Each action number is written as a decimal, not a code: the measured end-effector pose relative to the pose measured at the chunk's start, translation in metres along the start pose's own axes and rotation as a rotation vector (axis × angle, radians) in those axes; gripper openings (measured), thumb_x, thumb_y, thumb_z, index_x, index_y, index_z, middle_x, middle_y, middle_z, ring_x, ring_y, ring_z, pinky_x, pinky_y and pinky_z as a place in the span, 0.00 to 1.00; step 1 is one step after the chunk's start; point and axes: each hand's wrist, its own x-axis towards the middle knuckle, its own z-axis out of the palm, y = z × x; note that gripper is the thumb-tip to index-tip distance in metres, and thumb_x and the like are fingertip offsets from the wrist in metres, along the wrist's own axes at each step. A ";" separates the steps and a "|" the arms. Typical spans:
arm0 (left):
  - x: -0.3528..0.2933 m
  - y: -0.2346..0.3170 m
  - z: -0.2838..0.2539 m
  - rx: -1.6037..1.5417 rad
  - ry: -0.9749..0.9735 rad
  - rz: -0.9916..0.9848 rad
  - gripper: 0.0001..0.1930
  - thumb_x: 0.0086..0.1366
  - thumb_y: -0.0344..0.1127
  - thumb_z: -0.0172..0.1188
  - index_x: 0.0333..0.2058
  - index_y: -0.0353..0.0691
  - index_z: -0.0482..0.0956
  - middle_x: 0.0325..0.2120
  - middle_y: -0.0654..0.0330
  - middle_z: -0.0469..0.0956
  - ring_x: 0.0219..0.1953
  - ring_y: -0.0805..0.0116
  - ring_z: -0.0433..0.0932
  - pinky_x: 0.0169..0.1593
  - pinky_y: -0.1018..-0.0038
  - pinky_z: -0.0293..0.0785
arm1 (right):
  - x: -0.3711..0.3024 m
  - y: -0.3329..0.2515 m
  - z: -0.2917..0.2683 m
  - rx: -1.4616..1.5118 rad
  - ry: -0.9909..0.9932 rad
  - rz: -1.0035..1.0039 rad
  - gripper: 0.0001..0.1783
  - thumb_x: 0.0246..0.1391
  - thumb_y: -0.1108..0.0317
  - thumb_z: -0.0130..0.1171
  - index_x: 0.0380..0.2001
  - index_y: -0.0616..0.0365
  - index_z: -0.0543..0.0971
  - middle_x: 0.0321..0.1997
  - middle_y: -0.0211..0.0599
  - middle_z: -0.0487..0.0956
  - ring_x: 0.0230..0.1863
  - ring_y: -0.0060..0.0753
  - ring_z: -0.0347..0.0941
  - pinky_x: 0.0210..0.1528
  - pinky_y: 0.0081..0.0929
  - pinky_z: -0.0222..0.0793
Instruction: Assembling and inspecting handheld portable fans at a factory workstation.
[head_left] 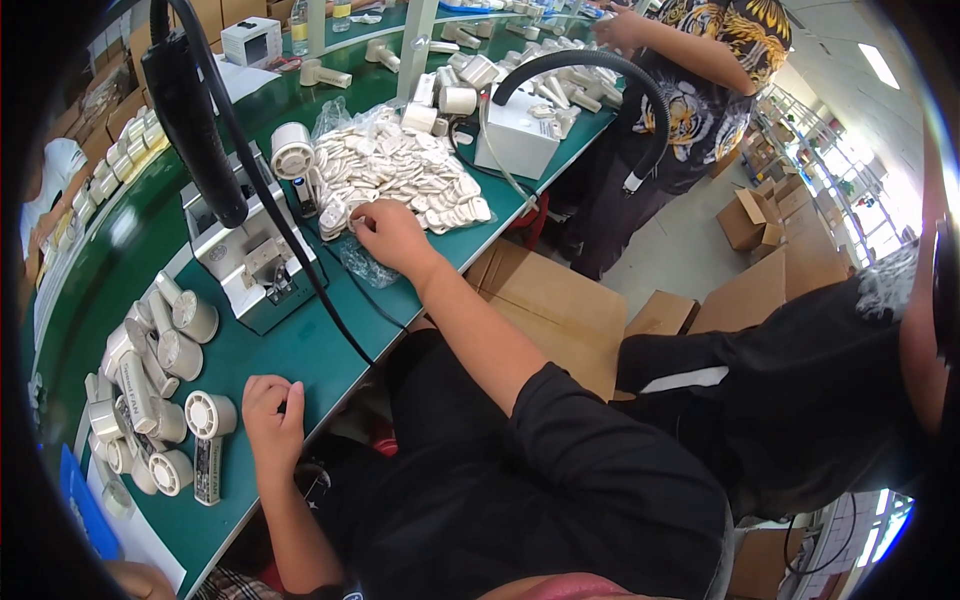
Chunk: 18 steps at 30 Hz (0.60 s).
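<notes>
My right hand (392, 238) reaches to the near edge of a heap of small white plastic pieces (400, 175). Its thumb and fingers are pinched on one of the white plastic pieces (356, 224), mostly covered by the fingertips. My left hand (270, 420) rests near the table's front edge with its fingers curled in, and I see nothing in it. Just left of it stands a white hand-held fan (209, 415) with a round grille and its handle toward me. More fans (150, 360) lie piled beyond it. Another fan (293, 150) stands by the heap.
Between my hands sits a metal bench device (255, 255), with a black cylindrical tool (195, 130) and cable hanging above. Clear plastic wrap (365, 262) lies by my right hand. A white box with a black flexible hose (515, 140) stands farther right, near a co-worker (690, 110). Cardboard boxes (550, 310) flank the table.
</notes>
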 end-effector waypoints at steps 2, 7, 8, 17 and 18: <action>0.001 0.000 0.001 0.002 0.011 -0.004 0.09 0.51 0.25 0.59 0.16 0.30 0.69 0.21 0.56 0.72 0.28 0.60 0.68 0.33 0.70 0.64 | 0.000 0.001 0.000 -0.003 0.014 0.002 0.08 0.45 0.66 0.52 0.23 0.58 0.79 0.26 0.50 0.76 0.33 0.52 0.71 0.37 0.44 0.66; 0.000 0.001 -0.003 -0.014 0.005 -0.040 0.09 0.50 0.25 0.60 0.17 0.31 0.70 0.21 0.56 0.72 0.28 0.61 0.69 0.32 0.70 0.64 | 0.001 -0.003 0.003 0.025 0.030 -0.016 0.09 0.44 0.67 0.51 0.24 0.58 0.78 0.25 0.50 0.75 0.31 0.54 0.71 0.36 0.45 0.66; -0.001 0.001 -0.004 -0.005 0.011 -0.050 0.09 0.50 0.25 0.60 0.17 0.31 0.70 0.21 0.56 0.72 0.28 0.61 0.69 0.32 0.70 0.64 | 0.001 -0.002 0.004 0.025 0.022 -0.008 0.09 0.44 0.66 0.51 0.24 0.58 0.78 0.25 0.50 0.75 0.31 0.54 0.71 0.36 0.45 0.66; 0.000 0.000 -0.002 -0.023 -0.007 -0.003 0.08 0.50 0.25 0.60 0.17 0.31 0.71 0.20 0.57 0.72 0.27 0.61 0.69 0.31 0.71 0.64 | -0.004 0.001 0.002 0.044 0.035 0.027 0.08 0.43 0.67 0.54 0.25 0.59 0.79 0.24 0.48 0.76 0.31 0.50 0.73 0.35 0.40 0.68; 0.000 -0.001 -0.002 -0.016 -0.019 -0.008 0.08 0.50 0.25 0.60 0.17 0.31 0.71 0.20 0.57 0.72 0.27 0.61 0.69 0.31 0.71 0.64 | -0.003 0.003 0.003 0.043 0.043 0.017 0.08 0.43 0.67 0.54 0.25 0.58 0.79 0.24 0.48 0.76 0.31 0.50 0.73 0.35 0.40 0.68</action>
